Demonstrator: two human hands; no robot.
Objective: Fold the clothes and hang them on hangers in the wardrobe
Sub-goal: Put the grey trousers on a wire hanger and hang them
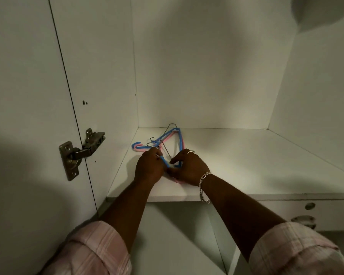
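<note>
Reaching into the wardrobe [207, 66], I have both hands down on a small pile of hangers [172, 139] lying flat on the white shelf [246, 161]. My left hand [148, 168] has its fingers curled over the near arm of a blue hanger [180, 144], pinching it where it slopes toward me. My right hand [189, 167] is closed round the near corner of the same bundle, thumb stretched across toward my left hand, with a bit of a pink hanger [178, 180] showing beneath the palm. The two hands sit just beside each other, almost touching.

The pile is blue and pink plastic mixed with a thin wire hanger [168, 128] (how many in all I cannot tell, since they overlap). Their hooks point to the left, toward the wardrobe's side wall, and the far ends reach back almost to the rear panel. They lie in the left part of the shelf.

On my right wrist hangs a silver chain bracelet [204, 187], and there is a ring [190, 152] on one finger of that hand. My rolled-up sleeves [95, 249] are pale pink plaid.

Further out to the left, a metal hinge [78, 153] joins the open door [24, 116] to the side wall. Below the shelf on the right, a white panel carries round metal fittings [309, 206]. I can read no writing or labels anywhere.
</note>
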